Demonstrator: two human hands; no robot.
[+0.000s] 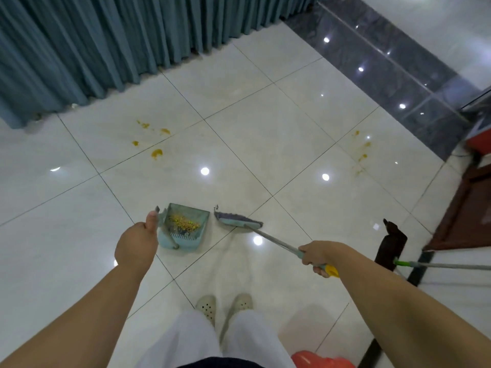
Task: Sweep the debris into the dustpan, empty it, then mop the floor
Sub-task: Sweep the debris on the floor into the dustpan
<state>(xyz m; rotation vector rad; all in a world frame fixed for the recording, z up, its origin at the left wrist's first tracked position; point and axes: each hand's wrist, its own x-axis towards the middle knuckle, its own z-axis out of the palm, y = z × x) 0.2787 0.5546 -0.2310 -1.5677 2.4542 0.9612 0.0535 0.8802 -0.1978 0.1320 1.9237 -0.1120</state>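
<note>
Just beyond the left hand (136, 244), fingers gripping its handle, the dustpan (183, 228) is holding debris (184, 222). Right hand (316, 254) fingers are gripping the broom (239, 221). Stains (156, 153) are remaining; emptying and mop (392, 241) work pending.

Colours as I log them from my feed:

- Floor (265, 144): glossy off-white tiles, thin dark grout lines in a diagonal grid, white light spots.
- Stains (156, 153): yellow-orange smears, in two clusters.
- Dustpan (183, 241): pale teal, comb teeth of the same colour.
- Debris (184, 222) in the dustpan: yellow, orange and green specks.
- Broom (239, 221): pale teal head, purple-grey bristles, silver pole, teal and yellow handle end.
- Mop (392, 245): dark brown pad, green joint, grey pole.
- Curtain (106, 43): dusty blue-green, vertical pleats.
- Floor border (393, 67): dark grey marbled stone.
- Shoes (207, 306): cream, perforated.
- Trousers (186, 341): white.
- Bucket (318, 361): red-orange.
- Furniture (467, 208) at right: reddish brown.
</note>
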